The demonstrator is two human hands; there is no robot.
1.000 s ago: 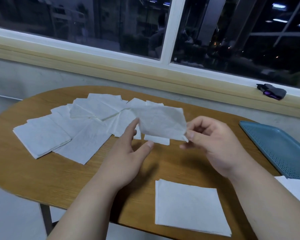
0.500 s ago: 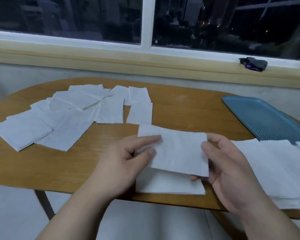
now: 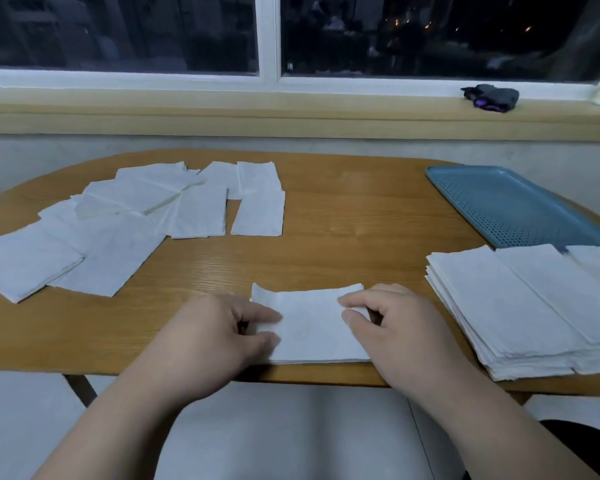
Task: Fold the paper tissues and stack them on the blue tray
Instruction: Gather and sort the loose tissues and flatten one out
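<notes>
1. The left hand (image 3: pixel 219 334) is at the near edge of the table (image 3: pixel 343 216); its thumb and forefinger are curled and pinch the left edge of the tissue (image 3: pixel 312 327)
2. The right hand (image 3: pixel 399 337) is on the other side; its thumb and forefinger pinch the right edge of the same tissue, and a small piece of white paper shows between them
3. The tissue lies flat on the table between the two hands, close to the near edge; its far left corner stands up a little
4. To the right, just beside the right hand, a stack of tissues (image 3: pixel 520 306) lies on the table; its far side reaches the near rim of the blue tray (image 3: pixel 510 206)
5. The blue tray is at the far right of the table, and its surface has many small holes
6. On the far left, well apart from the hands, the spread tissues (image 3: pixel 118 237) lie flat and overlap one another
7. Behind the table there is a window sill (image 3: pixel 222 116), and a dark object (image 3: pixel 490 97) lies on it at the right; I cannot tell what it is
</notes>
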